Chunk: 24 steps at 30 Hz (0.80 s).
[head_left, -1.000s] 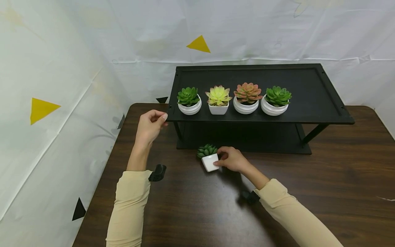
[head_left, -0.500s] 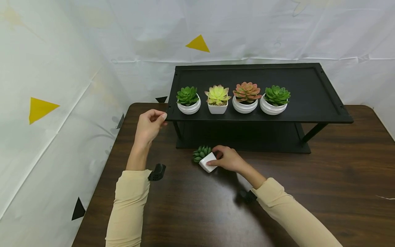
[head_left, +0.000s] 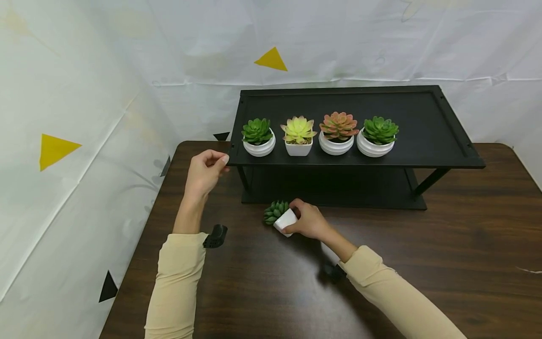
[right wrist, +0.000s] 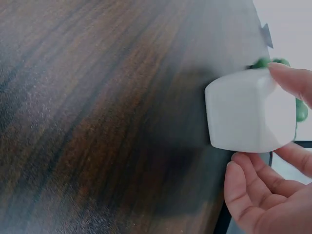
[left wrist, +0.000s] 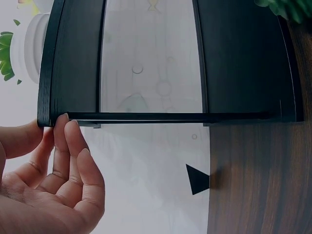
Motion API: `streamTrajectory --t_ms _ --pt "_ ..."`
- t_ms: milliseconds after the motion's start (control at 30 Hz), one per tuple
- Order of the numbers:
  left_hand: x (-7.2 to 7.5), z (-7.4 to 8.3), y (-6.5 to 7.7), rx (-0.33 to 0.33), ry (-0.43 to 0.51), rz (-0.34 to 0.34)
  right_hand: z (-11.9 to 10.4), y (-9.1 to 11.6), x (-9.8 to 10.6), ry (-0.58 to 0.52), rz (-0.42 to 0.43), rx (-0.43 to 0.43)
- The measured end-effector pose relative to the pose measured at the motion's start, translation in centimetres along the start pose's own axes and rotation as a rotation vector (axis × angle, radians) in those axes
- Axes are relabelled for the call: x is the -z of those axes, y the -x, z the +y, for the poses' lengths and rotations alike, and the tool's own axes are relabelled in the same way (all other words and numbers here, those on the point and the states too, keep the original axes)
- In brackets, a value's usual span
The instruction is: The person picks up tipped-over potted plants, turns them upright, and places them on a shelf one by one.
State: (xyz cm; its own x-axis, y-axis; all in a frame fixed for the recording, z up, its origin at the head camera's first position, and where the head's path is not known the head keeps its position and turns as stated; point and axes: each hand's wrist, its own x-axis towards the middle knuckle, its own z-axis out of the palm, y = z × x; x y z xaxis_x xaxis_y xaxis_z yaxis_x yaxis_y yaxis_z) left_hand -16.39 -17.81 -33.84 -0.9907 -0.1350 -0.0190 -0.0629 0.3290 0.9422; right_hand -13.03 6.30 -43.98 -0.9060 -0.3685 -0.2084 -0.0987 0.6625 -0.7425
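My left hand (head_left: 202, 175) pinches the front left corner of the black two-tier shelf (head_left: 427, 127). In the left wrist view the thumb (left wrist: 19, 141) lies on one side of the board's edge and the fingertips on the other. Below the shelf's front, my right hand (head_left: 311, 222) holds a potted green succulent (head_left: 276, 212) by its square white pot (right wrist: 239, 112). The plant is tipped over, leaves toward the left and base toward the right hand. Thumb and fingers sit on opposite sides of the pot. Whether the pot touches the table cannot be told.
On the upper board stand a green succulent (head_left: 259, 136), a yellow one (head_left: 298, 136), a reddish one (head_left: 338, 132) and another green one (head_left: 377, 136), all in white pots. The shelf stands on a dark wooden table (head_left: 254, 292), with white sheeting (head_left: 360, 42) behind.
The right hand has shifted slightly left with the succulent, whose pot has turned further onto its side. The left hand stays at the shelf corner.
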Motion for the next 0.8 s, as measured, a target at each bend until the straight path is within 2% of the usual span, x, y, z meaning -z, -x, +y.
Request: streamTrajectory --t_ms 133,267,800 --pt "0.0 0.0 0.0 0.002 0.0 -0.001 0.0 0.1 0.3 0.016 -0.022 0.032" --pt "0.0 0.0 0.0 0.006 0.006 0.006 -0.1 0.1 0.5 0.024 -0.019 0.029" --pt "-0.1 0.0 -0.1 0.002 0.001 0.007 -0.9 0.1 -0.9 0.129 0.094 -0.015"
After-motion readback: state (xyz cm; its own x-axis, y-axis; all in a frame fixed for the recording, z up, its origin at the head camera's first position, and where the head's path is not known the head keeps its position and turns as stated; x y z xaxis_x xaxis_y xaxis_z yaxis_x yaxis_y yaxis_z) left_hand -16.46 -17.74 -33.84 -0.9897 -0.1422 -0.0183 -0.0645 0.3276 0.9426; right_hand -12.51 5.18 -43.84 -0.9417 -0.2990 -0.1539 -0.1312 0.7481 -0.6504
